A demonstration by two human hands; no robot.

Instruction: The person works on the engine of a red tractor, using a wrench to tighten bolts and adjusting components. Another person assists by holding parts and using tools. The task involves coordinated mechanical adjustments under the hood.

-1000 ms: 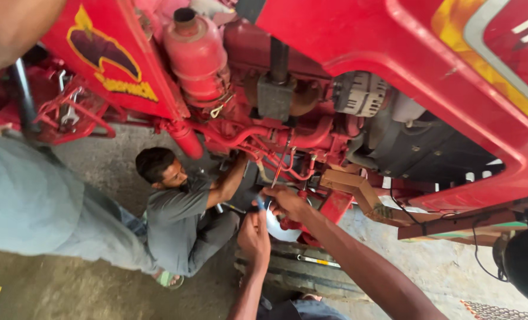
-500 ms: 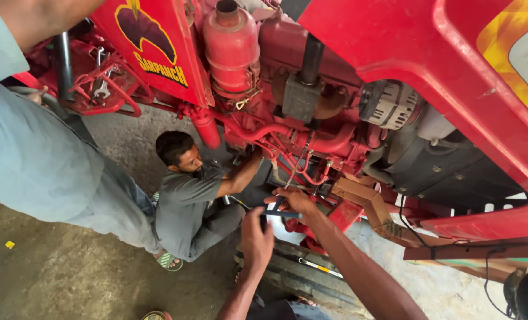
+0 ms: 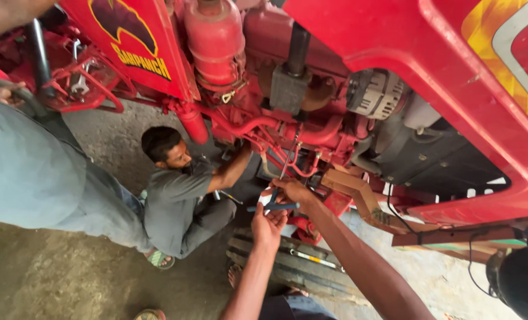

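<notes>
My right hand (image 3: 290, 191) grips the top of a long T-handle wrench (image 3: 274, 206) with a blue crossbar. Its thin shaft (image 3: 286, 160) runs up into the red pipes of the tractor engine (image 3: 258, 89). My left hand (image 3: 268, 226) is just below, palm up, with its fingers curled at the blue crossbar. A small white thing shows between my hands, and I cannot tell what it is. A co-worker in a grey shirt (image 3: 175, 198) crouches under the engine to the left and reaches one arm up into it.
A second person in pale grey-blue clothing (image 3: 33, 172) stands at the left, close to the red frame. A red bonnet panel (image 3: 430, 71) overhangs on the right, with an alternator (image 3: 373, 92) below it. Wooden planks (image 3: 288, 261) lie on the concrete floor under my arms.
My view has moved in closer to the engine. My two hands have drawn together around the blue crossbar. The crouching co-worker keeps his arm raised.
</notes>
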